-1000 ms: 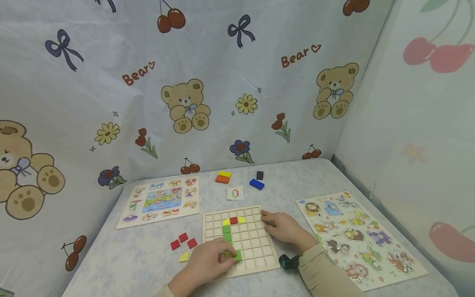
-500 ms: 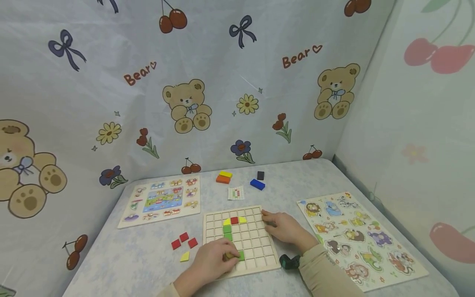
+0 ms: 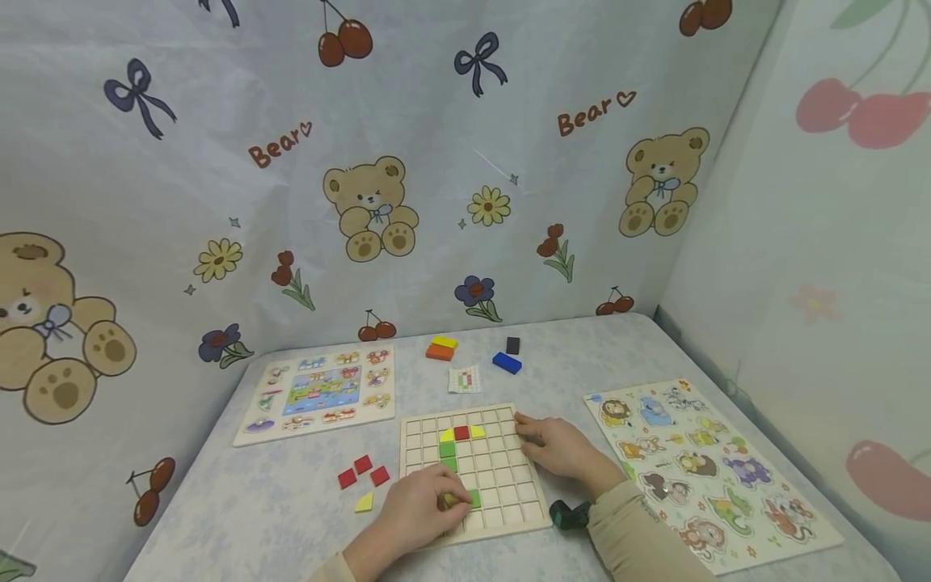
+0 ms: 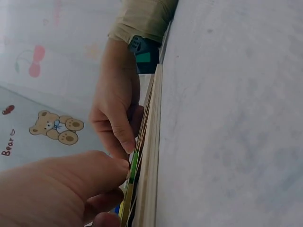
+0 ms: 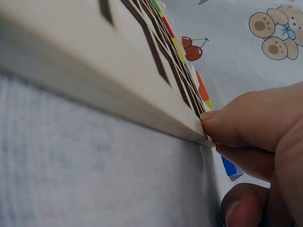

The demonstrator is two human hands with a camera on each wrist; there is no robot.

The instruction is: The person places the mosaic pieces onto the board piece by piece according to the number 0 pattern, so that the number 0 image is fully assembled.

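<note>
A wooden grid board (image 3: 502,457) lies on the table. My left hand (image 3: 423,505) is over its near left part, thumb and fingers pinching a yellow tile (image 4: 127,198) down at the grid. Right beside that tile sits a green tile (image 3: 475,499). Farther up, a red tile (image 3: 461,433) lies between two yellow ones, with green tiles (image 3: 447,448) in a column below the left one. My right hand (image 3: 558,453) holds the board's far right edge, thumb on top and fingers at the side. The left hand hides part of the grid.
Several loose red tiles (image 3: 363,464) and a yellow piece (image 3: 364,503) lie left of the board. A small pattern card (image 3: 465,379) and coloured blocks (image 3: 507,363) are behind it. Picture puzzles stand left (image 3: 320,392) and right (image 3: 698,461). A dark object (image 3: 570,515) sits by the right wrist.
The left hand has shifted slightly right with its fingers closer to the green tile. The right hand keeps its place on the board edge. The head view has moved a little.
</note>
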